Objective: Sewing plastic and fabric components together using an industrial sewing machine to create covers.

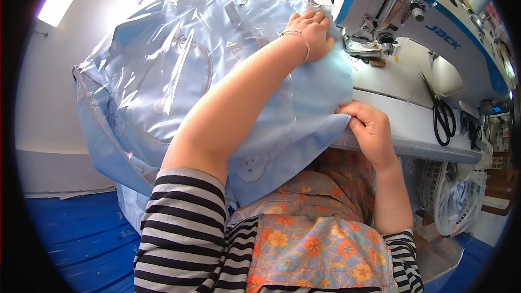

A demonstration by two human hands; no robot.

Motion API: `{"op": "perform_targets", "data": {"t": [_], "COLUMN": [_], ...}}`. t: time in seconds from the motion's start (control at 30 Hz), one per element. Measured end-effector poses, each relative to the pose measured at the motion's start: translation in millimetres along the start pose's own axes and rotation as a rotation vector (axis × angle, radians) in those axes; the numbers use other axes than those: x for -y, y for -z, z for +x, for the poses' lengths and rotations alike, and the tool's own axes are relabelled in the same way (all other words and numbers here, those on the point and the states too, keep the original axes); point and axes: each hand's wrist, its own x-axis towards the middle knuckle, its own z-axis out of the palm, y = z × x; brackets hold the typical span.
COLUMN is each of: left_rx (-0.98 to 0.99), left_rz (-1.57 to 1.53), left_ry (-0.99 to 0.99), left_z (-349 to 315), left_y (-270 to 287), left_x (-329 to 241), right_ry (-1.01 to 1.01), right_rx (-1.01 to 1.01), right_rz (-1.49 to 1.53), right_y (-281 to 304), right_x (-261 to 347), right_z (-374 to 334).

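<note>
A large piece of light blue fabric [315, 87] with a glossy clear plastic sheet [179, 76] over much of it spreads across the table and hangs toward my lap. Pale animal-like figures and grey trim show on it. My left hand [312, 32] lies palm down on its far right part, fingers over the cloth and thumb apart, just left of the needle area. The right hand [369, 127] pinches the fabric's near right edge between thumb and fingers. To the right of my left hand stands a white and blue sewing machine [423, 21], its needle area lit.
Black-handled scissors [444, 122] lie on the table's right side, with a small brush [376, 63] near the machine's foot. Below the table edge [412, 149] at right hangs a white plastic basket [434, 190] holding scraps. A white wall [49, 97] stands at left above blue flooring [81, 244].
</note>
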Motion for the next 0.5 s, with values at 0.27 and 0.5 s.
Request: {"op": "perform_targets", "data": {"t": [0.27,0.5], "left_rx": [-0.081,-0.702], "left_rz": [-0.084,0.450], "left_ry": [-0.253,0.605], "left_z": [-154.9,-388.8], "left_y": [71.0,70.3], "left_x": [20.2,163.7], "right_ry": [0.397,0.697], "right_rx": [0.023,0.048], "right_rz": [-0.547,-0.622], "right_y": [-20.8,-87.1], "right_x": [-9.0,-27.3], "right_z": [-22.0,-62.0]}}
